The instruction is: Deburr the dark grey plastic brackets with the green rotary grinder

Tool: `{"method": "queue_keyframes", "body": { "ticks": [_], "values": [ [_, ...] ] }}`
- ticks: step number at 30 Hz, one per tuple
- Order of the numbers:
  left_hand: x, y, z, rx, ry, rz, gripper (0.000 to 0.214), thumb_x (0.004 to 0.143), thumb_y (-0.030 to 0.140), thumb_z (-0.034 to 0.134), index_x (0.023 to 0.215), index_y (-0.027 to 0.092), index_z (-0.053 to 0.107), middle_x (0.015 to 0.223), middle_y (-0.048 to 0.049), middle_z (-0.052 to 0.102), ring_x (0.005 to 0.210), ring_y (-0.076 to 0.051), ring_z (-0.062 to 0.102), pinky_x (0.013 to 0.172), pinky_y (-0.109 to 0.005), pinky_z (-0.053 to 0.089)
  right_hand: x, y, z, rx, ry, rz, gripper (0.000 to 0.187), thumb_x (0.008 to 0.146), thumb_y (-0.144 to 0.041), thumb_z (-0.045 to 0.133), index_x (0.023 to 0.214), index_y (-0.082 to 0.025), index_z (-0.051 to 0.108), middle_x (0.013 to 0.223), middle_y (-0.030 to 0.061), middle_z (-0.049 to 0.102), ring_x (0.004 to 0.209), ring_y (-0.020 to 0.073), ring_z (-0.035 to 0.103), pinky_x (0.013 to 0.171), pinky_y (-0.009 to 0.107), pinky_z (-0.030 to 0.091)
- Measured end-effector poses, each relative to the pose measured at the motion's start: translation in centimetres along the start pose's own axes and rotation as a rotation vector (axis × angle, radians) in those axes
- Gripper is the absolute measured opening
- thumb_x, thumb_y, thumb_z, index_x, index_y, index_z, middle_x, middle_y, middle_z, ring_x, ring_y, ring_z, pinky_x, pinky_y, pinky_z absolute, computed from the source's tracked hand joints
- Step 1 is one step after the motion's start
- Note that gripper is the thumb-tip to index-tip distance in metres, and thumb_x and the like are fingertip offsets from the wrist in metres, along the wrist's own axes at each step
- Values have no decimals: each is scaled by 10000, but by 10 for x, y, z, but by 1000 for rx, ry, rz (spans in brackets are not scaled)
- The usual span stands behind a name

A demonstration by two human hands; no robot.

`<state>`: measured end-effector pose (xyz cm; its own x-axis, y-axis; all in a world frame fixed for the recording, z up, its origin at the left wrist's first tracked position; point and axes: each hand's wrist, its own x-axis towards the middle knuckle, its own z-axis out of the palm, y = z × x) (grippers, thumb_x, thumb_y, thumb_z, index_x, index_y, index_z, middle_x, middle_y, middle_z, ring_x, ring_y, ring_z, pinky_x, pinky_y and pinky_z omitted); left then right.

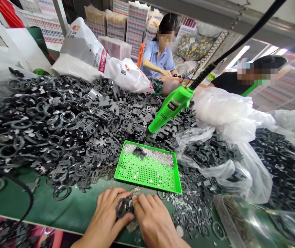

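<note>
The left hand (pixel 107 215) and right hand (pixel 154 220) grasp a black plastic ring (pixel 120 208) close together, fingers curled, above the green bench mat (pixel 67 210); a steady two-handed pinch suits such small parts; a green perforated tray (pixel 147 185) lies just ahead.

Green-topped workbench (pixel 46 210) across foreground, straight front edge low in view. Pink printed surface (pixel 15 229) below edge, too blurred to identify. White metal shelf upright (pixel 61 15) at top left. Printed cartons (pixel 135 27) stacked high along rear, hiding wall behind. Grey steel beam (pixel 242 19) slants across top right. Beyond it, bright window (pixel 236 57), narrow and glaring white. Pink-and-white striped printed stacks (pixel 284 93) fill right side. Room brightly, evenly lit.
</note>
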<state>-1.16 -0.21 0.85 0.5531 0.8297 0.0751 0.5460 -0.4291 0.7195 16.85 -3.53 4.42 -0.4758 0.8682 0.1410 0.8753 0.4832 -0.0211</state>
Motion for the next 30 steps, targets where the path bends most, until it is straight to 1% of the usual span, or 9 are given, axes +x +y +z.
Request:
{"method": "queue_keyframes", "body": {
  "ticks": [2,6,10,12,14,18,21,25,30],
  "values": [
    [2,4,1,-20,1,-22,362,871,427,622,1213,326,557,1130,-11,607,1027,-237,543,862,-377,451,0,5,-5,61,-60,54,305,754,-101,642,1058,-129,629,846,65,663,684,211,580,618,335,414],
    [7,13,2,-36,21,-112,185,925,348,522,1075,305,621,1083,-10,613,1019,-246,531,857,-420,433,12,20,-29,436,-276,213,201,867,-180,609,1060,-222,651,944,34,664,874,201,610,772,313,448],
    [9,17,0,-71,-31,-122,306,837,223,590,1126,320,614,1106,-11,605,1020,-255,523,861,-433,436,35,19,-44,702,-273,165,312,846,-201,655,1152,-240,607,1142,39,619,1075,195,538,950,328,389],
    [9,17,-3,-83,-51,-109,374,808,199,602,1160,325,602,1106,-17,605,1007,-252,526,857,-423,444,42,16,-44,790,-315,119,163,835,-188,660,995,-215,639,1047,25,628,1004,181,540,909,309,397],
    [10,17,-5,-83,-73,-113,297,829,228,588,1112,311,621,1098,-21,608,1011,-255,525,859,-426,442,43,18,-41,947,-353,199,31,862,-198,609,892,-189,605,868,1,608,848,154,543,788,276,423],
    [12,15,-5,-53,-85,-104,160,841,250,581,989,274,637,1108,-30,602,1051,-272,505,874,-448,423,35,36,-38,1263,-357,424,147,935,-310,489,984,-186,549,708,-48,516,650,111,477,600,219,379],
    [12,13,-4,-27,-69,-61,156,846,255,573,989,276,633,1099,-34,596,1045,-270,504,864,-438,425,32,49,-43,1004,-376,407,138,885,-308,581,951,-204,642,740,-25,598,722,143,503,690,264,388],
    [11,12,-5,0,-74,-46,156,853,268,575,999,283,629,1095,-30,599,1035,-265,517,859,-428,433,36,52,-47,652,-442,213,170,879,-189,551,841,-228,712,754,13,685,866,214,531,903,414,338],
    [12,13,-7,31,-75,-36,150,845,278,593,989,286,635,1087,-26,607,1027,-266,537,841,-416,442,36,49,-44,451,-484,69,115,872,-205,593,842,-219,704,671,31,656,847,238,533,868,453,315]
  ]
}}
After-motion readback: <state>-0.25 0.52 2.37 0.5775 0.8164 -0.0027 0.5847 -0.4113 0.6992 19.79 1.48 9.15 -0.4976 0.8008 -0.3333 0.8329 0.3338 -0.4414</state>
